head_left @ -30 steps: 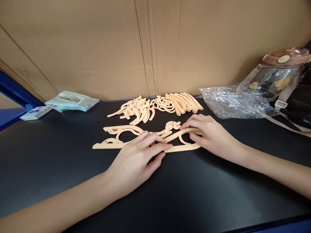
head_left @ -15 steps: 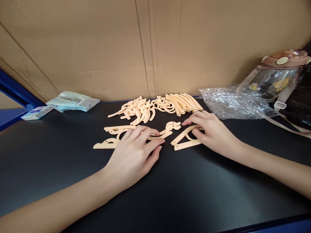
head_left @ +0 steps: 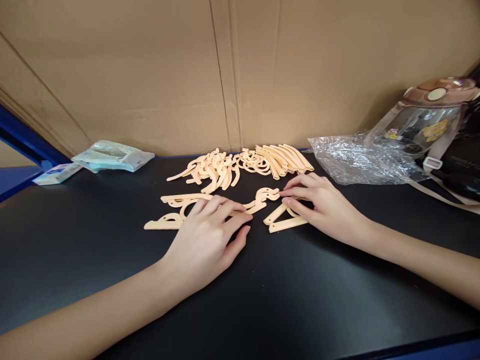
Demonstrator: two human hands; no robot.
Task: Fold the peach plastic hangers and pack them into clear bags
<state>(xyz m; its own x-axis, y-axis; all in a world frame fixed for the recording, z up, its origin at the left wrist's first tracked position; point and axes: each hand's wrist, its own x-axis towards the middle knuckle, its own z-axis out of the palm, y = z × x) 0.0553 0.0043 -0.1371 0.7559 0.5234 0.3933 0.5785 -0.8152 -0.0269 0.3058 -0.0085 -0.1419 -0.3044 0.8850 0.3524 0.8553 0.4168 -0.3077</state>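
Cream plastic pieces that look like folding-hanger parts lie in front of me on the black table. My left hand (head_left: pixel 210 232) rests palm down over the left pieces, its fingers apart, covering part of them. From under it, straight arms with loops (head_left: pixel 165 222) stick out to the left and curved hook pieces (head_left: pixel 264 197) to the right. My right hand (head_left: pixel 318 200) is open, its fingertips close to the tips of those hooks; whether they touch, I cannot tell. Two slim arms with end holes (head_left: pixel 287 225) meet in a V beneath its thumb, partly hidden by the hand.
Behind my hands are a heap of loose hook parts (head_left: pixel 215 170), rings (head_left: pixel 253 162) and a row of arms (head_left: pixel 285 160). Tissue packs (head_left: pixel 112 156) lie back left. A crumpled clear bag (head_left: pixel 348 160) and a strapped bottle (head_left: pixel 420 120) stand back right, against cardboard (head_left: pixel 168 75).
My right hand has shifted slightly left, its thumb stretching out over the V-shaped arms and its fingertips nearing the hook ends. The left hand has hardly moved.
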